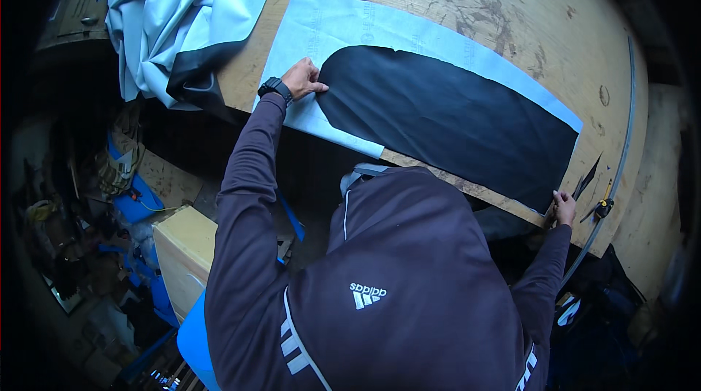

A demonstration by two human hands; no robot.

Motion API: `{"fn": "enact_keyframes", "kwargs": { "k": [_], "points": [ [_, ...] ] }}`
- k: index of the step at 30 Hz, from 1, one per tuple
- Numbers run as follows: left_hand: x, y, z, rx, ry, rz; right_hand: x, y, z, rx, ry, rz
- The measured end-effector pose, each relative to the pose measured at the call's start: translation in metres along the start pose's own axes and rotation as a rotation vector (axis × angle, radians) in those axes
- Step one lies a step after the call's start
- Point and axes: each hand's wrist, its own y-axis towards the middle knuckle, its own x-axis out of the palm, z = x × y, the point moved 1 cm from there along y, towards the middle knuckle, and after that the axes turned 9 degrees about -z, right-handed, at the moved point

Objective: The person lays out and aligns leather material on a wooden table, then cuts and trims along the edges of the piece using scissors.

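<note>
A black piece of leatherette [445, 117], rounded at its left end, lies on a larger sheet of the same kind of material, pale-blue backing [350, 18] facing up. My left hand [300, 80], with a dark watch at the wrist, pinches the black piece at its left edge. At its near right corner, my right hand [561, 209] grips the edge between thumb and fingers. Beside the right hand lies a dark pointed tool, seemingly scissors [586, 178], its lower part partly hidden by the hand.
A crumpled heap of pale-backed black material [182, 18] hangs over the table's left edge. A long metal strip [629, 99] runs down the right side of the wooden table [584, 33], with a small yellow-and-black tool [604, 206] on it. Below left stands a pale box [179, 248].
</note>
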Motion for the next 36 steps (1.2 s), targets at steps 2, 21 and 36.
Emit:
{"fn": "enact_keyframes", "kwargs": {
  "k": [2, 21, 36],
  "points": [
    [-0.002, -0.007, 0.002, -0.068, 0.025, -0.023, 0.002, 0.0, -0.007, 0.074, -0.001, -0.023],
    [0.004, -0.011, -0.002, -0.18, -0.145, 0.131, 0.006, -0.013, -0.021, 0.074, 0.06, -0.04],
    [0.025, -0.026, 0.006, 0.025, -0.06, 0.443, 0.023, -0.026, -0.038, -0.069, -0.206, 0.129]
  ]
}}
